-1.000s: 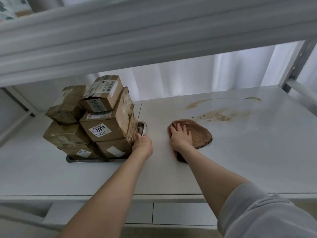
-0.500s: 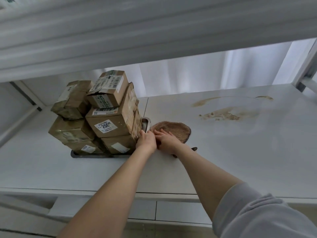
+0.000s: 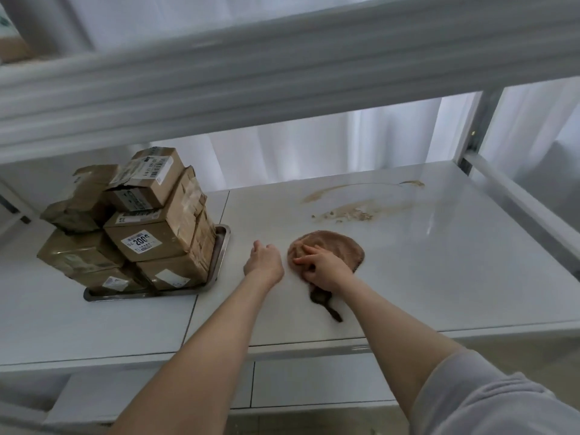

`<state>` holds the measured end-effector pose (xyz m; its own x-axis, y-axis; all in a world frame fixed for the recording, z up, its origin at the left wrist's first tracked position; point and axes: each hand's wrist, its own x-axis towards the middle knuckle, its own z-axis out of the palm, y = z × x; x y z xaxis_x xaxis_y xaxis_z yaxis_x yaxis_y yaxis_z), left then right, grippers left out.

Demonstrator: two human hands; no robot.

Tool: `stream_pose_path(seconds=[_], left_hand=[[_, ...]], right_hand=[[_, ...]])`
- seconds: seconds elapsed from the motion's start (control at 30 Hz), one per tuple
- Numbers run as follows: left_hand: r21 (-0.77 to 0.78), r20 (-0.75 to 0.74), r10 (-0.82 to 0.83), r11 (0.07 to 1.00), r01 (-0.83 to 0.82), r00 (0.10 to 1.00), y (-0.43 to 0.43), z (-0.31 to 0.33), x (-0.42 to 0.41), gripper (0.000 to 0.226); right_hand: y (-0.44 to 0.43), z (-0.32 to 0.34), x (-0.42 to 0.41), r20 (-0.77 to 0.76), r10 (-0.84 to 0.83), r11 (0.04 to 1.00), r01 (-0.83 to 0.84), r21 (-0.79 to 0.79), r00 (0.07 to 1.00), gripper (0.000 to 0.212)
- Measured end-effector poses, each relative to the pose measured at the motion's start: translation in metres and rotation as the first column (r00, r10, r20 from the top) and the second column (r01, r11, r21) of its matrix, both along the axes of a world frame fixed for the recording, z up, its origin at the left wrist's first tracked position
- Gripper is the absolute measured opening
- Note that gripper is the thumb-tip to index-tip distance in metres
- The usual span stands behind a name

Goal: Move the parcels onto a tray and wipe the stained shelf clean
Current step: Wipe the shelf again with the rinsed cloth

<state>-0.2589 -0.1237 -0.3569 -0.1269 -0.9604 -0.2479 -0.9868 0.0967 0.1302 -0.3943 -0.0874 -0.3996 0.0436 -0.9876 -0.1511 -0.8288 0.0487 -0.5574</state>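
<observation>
Several brown cardboard parcels (image 3: 147, 224) are stacked on a metal tray (image 3: 219, 249) at the left of the white shelf (image 3: 439, 277). A brown stain (image 3: 354, 211) with crumbs lies on the shelf's far right half. My right hand (image 3: 323, 266) presses down on a round brown cloth (image 3: 335, 246), below the stain; the cloth's dark loop trails toward the front edge. My left hand (image 3: 265, 262) hovers empty over the shelf between the tray and the cloth, its fingers loosely curled.
The upper shelf's white beam (image 3: 282, 73) hangs low over the work area. A metal upright (image 3: 477, 127) stands at the back right. A white curtain hangs behind the shelf. More boxes sit on the upper shelf at top left.
My left hand has let go of the tray's right rim and moved right. My right hand has slid the cloth from beside the tray back to the right, closer to the stain.
</observation>
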Motion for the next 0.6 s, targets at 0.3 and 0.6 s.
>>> stream_pose_path(seconds=[0.3,0.6], left_hand=[[0.062,-0.143,-0.237,0.967,0.248,0.961,0.030,-0.016,-0.104,0.038],[0.007,-0.197,-0.333,0.940,0.341,0.922,0.040,-0.024,-0.166,0.048]], right_hand=[[0.056,-0.002,-0.133,-0.214,-0.414,0.894,0.439,0.088,0.885,0.051],[0.091,-0.007,-0.218,-0.302,-0.734,0.608,0.786,0.107,0.609,0.060]])
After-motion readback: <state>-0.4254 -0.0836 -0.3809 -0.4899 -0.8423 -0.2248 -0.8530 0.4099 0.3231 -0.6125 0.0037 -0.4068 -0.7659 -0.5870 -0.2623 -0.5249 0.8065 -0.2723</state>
